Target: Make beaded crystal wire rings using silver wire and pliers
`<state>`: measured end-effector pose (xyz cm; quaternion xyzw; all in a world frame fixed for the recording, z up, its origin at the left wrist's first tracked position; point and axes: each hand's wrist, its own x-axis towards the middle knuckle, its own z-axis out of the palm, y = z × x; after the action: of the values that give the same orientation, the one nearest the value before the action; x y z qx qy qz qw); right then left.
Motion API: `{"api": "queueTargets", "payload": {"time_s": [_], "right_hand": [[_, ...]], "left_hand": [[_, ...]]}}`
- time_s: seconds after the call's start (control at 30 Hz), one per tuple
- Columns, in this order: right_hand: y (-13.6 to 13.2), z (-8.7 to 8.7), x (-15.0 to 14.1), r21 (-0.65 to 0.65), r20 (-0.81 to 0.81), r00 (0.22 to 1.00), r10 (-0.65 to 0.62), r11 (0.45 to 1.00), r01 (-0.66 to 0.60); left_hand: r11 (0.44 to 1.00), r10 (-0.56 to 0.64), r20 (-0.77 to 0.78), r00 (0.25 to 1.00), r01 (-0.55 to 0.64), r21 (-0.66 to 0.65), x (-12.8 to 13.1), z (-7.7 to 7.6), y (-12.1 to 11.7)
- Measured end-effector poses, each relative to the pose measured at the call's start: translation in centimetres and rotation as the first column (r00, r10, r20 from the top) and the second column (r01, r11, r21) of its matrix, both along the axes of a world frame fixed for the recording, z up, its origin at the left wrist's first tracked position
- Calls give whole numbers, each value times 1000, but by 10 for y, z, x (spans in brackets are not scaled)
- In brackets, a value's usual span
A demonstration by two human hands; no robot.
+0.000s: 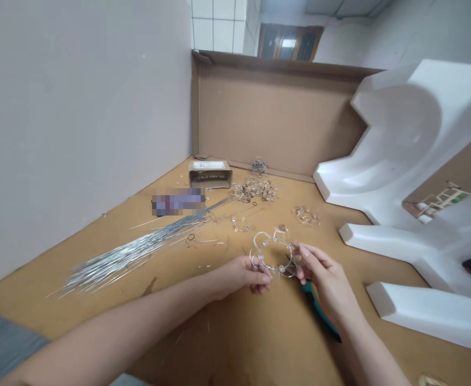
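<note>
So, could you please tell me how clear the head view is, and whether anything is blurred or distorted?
In the head view, wide-angle distortion tilts the cardboard panel; a pixelated patch hides something on the table; light is soft, shadows faint; the beaded wire piece between the left hand and right hand looks fairly sharp.

White foam packaging (404,150) beside a cardboard panel (275,118)

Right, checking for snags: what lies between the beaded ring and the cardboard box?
In the head view, a small beaded wire piece and the silver wires' tips lie on the table between the ring and the box.
</note>
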<state>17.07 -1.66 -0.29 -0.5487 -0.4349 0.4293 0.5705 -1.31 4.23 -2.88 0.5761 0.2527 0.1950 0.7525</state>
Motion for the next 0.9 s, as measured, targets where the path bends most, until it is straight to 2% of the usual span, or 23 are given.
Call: {"api": "queueTargets", "payload": {"time_s": [0.17,0.37,0.43,0.5,0.6,0.63,0.7,0.77,0.83,0.9], "right_hand": [[3,-1,1,6,-65,997,43,999,-43],[4,-5,-2,-74,-16,997,75,994,-76],[5,-7,-1,-80,-34,995,99,992,-101],[6,-8,1,-79,-57,993,104,991,-109],[5,-4,5,-89,-64,989,133,986,-138],[4,-3,5,-104,-59,985,163,980,-169],[2,-1,5,-150,-42,968,248,956,-251],[0,0,2,-197,-15,947,321,928,-317],[-2,-1,-2,-229,13,931,365,907,-352],[-3,-2,-6,-250,33,920,391,894,-371]], "left_hand": [[995,100,1,995,-100,8,1,0,2],[989,141,13,990,-142,29,4,-5,-3],[993,99,0,995,-98,59,3,-4,-3],[997,-24,-10,1000,25,69,-2,0,2],[980,-201,-13,980,201,-1,-15,15,16],[983,-186,12,982,186,-4,-19,21,21],[998,-52,50,997,50,38,-25,32,29],[983,80,26,996,-83,166,-27,39,31],[962,103,-46,994,-88,259,-24,40,26],[952,62,-128,990,-19,306,-18,38,17]]}}
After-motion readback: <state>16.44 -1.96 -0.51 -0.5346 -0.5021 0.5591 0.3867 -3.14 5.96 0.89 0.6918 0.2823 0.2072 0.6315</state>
